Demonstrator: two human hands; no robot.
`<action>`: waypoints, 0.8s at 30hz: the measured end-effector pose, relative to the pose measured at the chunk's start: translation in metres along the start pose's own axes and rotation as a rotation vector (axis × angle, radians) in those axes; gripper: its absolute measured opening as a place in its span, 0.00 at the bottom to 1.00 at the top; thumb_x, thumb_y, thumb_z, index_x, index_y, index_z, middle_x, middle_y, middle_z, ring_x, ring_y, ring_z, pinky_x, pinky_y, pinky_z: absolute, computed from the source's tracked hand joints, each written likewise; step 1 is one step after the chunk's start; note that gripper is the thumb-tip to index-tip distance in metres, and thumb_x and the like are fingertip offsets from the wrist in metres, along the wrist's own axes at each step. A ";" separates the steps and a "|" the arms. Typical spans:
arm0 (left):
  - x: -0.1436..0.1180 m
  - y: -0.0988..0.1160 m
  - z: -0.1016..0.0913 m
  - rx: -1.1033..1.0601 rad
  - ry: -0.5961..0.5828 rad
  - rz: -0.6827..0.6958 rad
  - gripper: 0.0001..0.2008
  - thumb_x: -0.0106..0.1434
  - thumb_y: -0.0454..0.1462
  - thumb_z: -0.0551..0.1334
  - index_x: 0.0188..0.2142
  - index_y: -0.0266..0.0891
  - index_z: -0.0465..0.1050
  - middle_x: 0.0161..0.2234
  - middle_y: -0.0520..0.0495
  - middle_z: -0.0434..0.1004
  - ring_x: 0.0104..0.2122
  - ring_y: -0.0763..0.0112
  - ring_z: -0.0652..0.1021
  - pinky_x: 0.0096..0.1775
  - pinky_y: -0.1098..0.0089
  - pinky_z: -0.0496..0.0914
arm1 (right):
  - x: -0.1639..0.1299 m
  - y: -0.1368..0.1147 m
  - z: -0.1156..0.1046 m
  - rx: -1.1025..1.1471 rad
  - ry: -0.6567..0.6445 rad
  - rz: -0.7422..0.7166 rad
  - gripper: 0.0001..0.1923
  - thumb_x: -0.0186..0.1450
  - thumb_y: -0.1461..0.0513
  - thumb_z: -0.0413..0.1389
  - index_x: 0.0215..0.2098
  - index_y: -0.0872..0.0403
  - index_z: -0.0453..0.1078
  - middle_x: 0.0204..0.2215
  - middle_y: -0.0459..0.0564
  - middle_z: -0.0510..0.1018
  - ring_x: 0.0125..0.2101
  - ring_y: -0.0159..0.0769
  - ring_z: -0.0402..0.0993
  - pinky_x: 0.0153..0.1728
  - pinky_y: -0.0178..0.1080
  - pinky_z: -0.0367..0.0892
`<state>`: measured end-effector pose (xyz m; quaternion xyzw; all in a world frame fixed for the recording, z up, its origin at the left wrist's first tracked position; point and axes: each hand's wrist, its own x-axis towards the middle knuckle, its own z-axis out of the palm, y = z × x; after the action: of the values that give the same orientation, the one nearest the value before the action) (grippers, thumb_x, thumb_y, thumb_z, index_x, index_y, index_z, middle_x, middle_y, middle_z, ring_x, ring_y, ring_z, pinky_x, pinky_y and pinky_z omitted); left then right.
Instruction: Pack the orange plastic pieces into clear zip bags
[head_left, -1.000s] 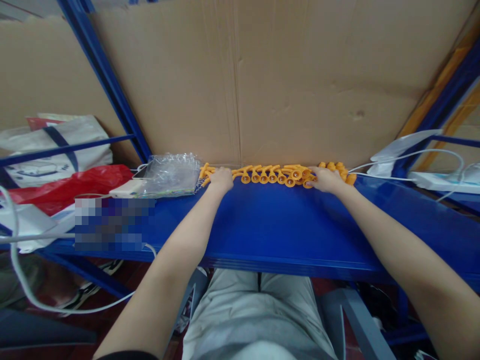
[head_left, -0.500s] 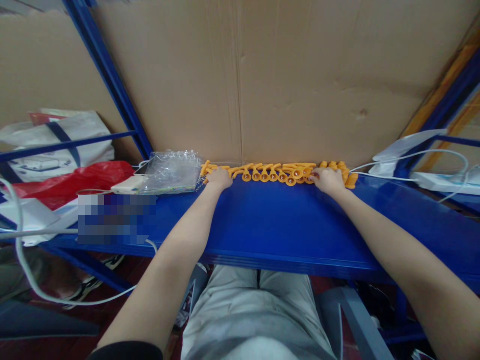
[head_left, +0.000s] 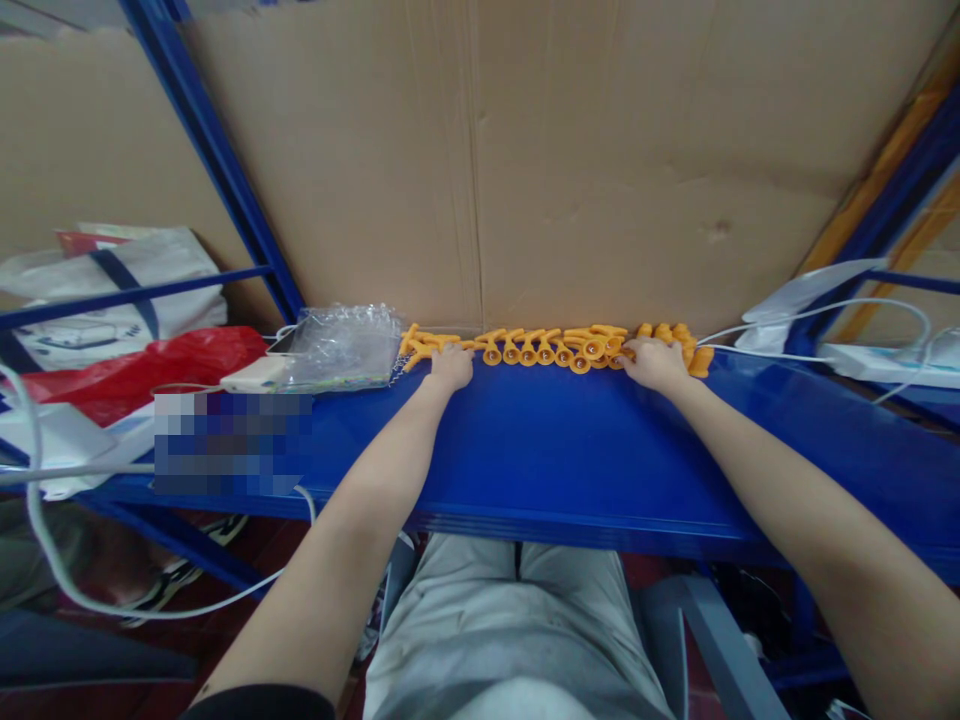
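Along the back of the blue shelf lies a row of yellow plastic pieces (head_left: 527,351), several with a round, cup-like end facing me and a stem behind. My left hand (head_left: 452,368) is at the left part of the row, its fingers curled round a yellow piece whose stem pokes out to the right. Branched yellow pieces (head_left: 420,345) lie just left of that hand. My right hand (head_left: 657,364) is closed at the row's right part, fingertips on a cup-ended piece. Behind it stand stubby yellow pieces (head_left: 666,332). Fingertips of both hands are partly hidden.
A clear plastic bag (head_left: 346,345) and a white box (head_left: 257,374) lie left of the row, near a red bag (head_left: 157,368). White cables (head_left: 780,355) run at the right. A cardboard wall (head_left: 570,160) closes off the back of the blue shelf (head_left: 555,450).
My left hand has slid slightly to the right along the row, uncovering branched yellow pieces on its left. My right hand has barely moved.
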<state>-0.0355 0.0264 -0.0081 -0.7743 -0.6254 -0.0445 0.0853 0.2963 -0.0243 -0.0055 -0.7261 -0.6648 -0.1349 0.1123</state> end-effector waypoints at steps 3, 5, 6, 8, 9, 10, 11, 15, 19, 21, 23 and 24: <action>0.000 -0.001 0.000 -0.022 0.025 -0.024 0.24 0.67 0.33 0.47 0.57 0.40 0.72 0.60 0.36 0.70 0.63 0.48 0.63 0.59 0.44 0.59 | 0.000 0.001 -0.002 -0.009 -0.002 -0.001 0.24 0.68 0.56 0.45 0.55 0.55 0.73 0.56 0.62 0.74 0.57 0.59 0.67 0.52 0.59 0.60; -0.001 -0.001 0.000 -0.033 0.056 -0.040 0.23 0.66 0.32 0.49 0.55 0.40 0.74 0.59 0.35 0.71 0.62 0.48 0.64 0.59 0.45 0.59 | 0.000 0.002 -0.002 -0.010 0.000 -0.004 0.24 0.68 0.56 0.46 0.55 0.56 0.73 0.56 0.63 0.74 0.56 0.60 0.68 0.52 0.58 0.60; -0.001 -0.001 0.000 -0.040 0.073 -0.050 0.22 0.65 0.32 0.49 0.53 0.40 0.75 0.58 0.35 0.71 0.61 0.48 0.65 0.59 0.45 0.59 | 0.001 0.003 -0.002 -0.012 0.003 -0.004 0.24 0.68 0.56 0.45 0.54 0.56 0.73 0.55 0.64 0.74 0.56 0.60 0.68 0.51 0.58 0.61; -0.002 -0.002 0.000 -0.059 0.107 -0.075 0.22 0.64 0.31 0.49 0.51 0.41 0.76 0.56 0.36 0.73 0.60 0.49 0.67 0.58 0.47 0.59 | 0.001 0.004 -0.002 -0.017 0.007 0.000 0.24 0.68 0.56 0.45 0.53 0.57 0.74 0.55 0.65 0.75 0.55 0.61 0.69 0.50 0.58 0.61; -0.001 -0.002 -0.001 -0.070 0.125 -0.089 0.21 0.64 0.31 0.49 0.50 0.41 0.77 0.56 0.37 0.74 0.59 0.50 0.68 0.58 0.48 0.60 | 0.001 0.004 -0.001 -0.019 0.010 0.004 0.24 0.67 0.56 0.45 0.53 0.57 0.74 0.54 0.65 0.75 0.54 0.61 0.69 0.50 0.59 0.61; -0.001 -0.003 -0.002 -0.079 0.143 -0.101 0.21 0.64 0.32 0.49 0.49 0.42 0.77 0.55 0.38 0.75 0.59 0.50 0.69 0.57 0.49 0.61 | 0.002 0.005 -0.001 -0.019 0.014 0.008 0.24 0.67 0.56 0.45 0.53 0.57 0.74 0.53 0.65 0.76 0.54 0.61 0.69 0.50 0.59 0.61; -0.001 -0.003 -0.003 -0.089 0.161 -0.110 0.21 0.65 0.32 0.49 0.49 0.43 0.77 0.54 0.39 0.76 0.58 0.51 0.70 0.57 0.50 0.61 | 0.002 0.005 0.000 -0.017 0.016 0.012 0.23 0.67 0.56 0.45 0.53 0.57 0.74 0.53 0.65 0.76 0.54 0.61 0.69 0.50 0.59 0.61; 0.000 -0.004 -0.008 -0.148 0.213 -0.125 0.20 0.65 0.33 0.50 0.49 0.43 0.78 0.50 0.40 0.79 0.54 0.52 0.75 0.55 0.53 0.64 | 0.001 0.005 0.000 -0.006 0.003 0.036 0.22 0.68 0.57 0.46 0.52 0.58 0.74 0.52 0.65 0.76 0.54 0.59 0.70 0.51 0.57 0.60; 0.000 -0.005 -0.013 -0.235 0.258 -0.166 0.18 0.65 0.33 0.53 0.47 0.42 0.78 0.47 0.41 0.81 0.51 0.55 0.77 0.51 0.60 0.68 | 0.002 0.006 0.003 0.002 0.010 0.062 0.22 0.69 0.57 0.46 0.52 0.57 0.74 0.50 0.65 0.77 0.53 0.59 0.71 0.51 0.57 0.61; 0.001 -0.006 -0.014 -0.284 0.297 -0.181 0.16 0.65 0.32 0.53 0.46 0.42 0.77 0.46 0.42 0.81 0.49 0.58 0.78 0.50 0.63 0.69 | 0.002 0.006 0.004 0.006 0.014 0.054 0.22 0.69 0.57 0.45 0.53 0.56 0.74 0.50 0.65 0.77 0.52 0.60 0.71 0.50 0.58 0.60; 0.002 -0.007 -0.014 -0.342 0.351 -0.203 0.14 0.65 0.33 0.54 0.46 0.41 0.75 0.45 0.42 0.81 0.48 0.60 0.79 0.48 0.65 0.70 | 0.003 0.006 0.005 0.009 0.014 0.044 0.23 0.69 0.57 0.45 0.55 0.56 0.73 0.51 0.66 0.77 0.53 0.61 0.70 0.51 0.59 0.60; 0.003 -0.007 -0.015 -0.374 0.381 -0.219 0.13 0.65 0.33 0.54 0.46 0.40 0.74 0.44 0.42 0.81 0.47 0.62 0.79 0.48 0.66 0.70 | 0.003 0.006 0.005 0.011 0.009 0.044 0.24 0.69 0.56 0.45 0.55 0.56 0.73 0.51 0.66 0.77 0.53 0.62 0.70 0.51 0.60 0.60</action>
<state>-0.0411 0.0275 0.0074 -0.6821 -0.6589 -0.3129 0.0515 0.3031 -0.0209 -0.0088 -0.7392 -0.6490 -0.1320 0.1225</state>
